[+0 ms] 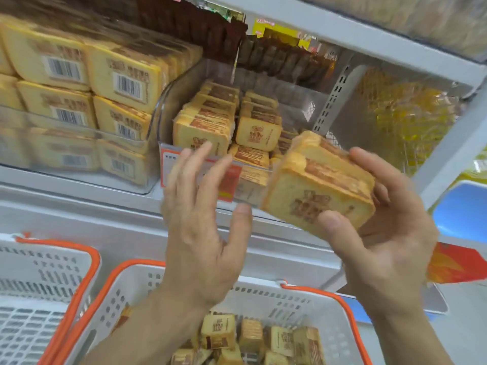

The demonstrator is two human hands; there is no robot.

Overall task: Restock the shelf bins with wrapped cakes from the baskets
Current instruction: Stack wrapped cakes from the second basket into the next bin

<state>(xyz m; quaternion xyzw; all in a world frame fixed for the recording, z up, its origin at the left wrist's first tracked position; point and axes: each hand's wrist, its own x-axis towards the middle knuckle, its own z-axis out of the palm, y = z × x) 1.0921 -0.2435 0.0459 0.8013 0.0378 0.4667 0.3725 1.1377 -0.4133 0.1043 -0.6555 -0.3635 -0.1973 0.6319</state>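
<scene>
We find the stack of tan, plastic-wrapped square cakes gripped in our right hand, thumb on its face, at three o'clock of the clear shelf bin. We judge it light, soft and slippery: hold by the flat sides. Our left hand hovers spread, grasping nothing, above the white orange-rimmed basket.

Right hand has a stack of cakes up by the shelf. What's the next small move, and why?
Probably carry the stack of wrapped cakes, gripped in the right hand, forward into the middle clear bin: its right side looks sparse. The left hand is open nearby.
</scene>
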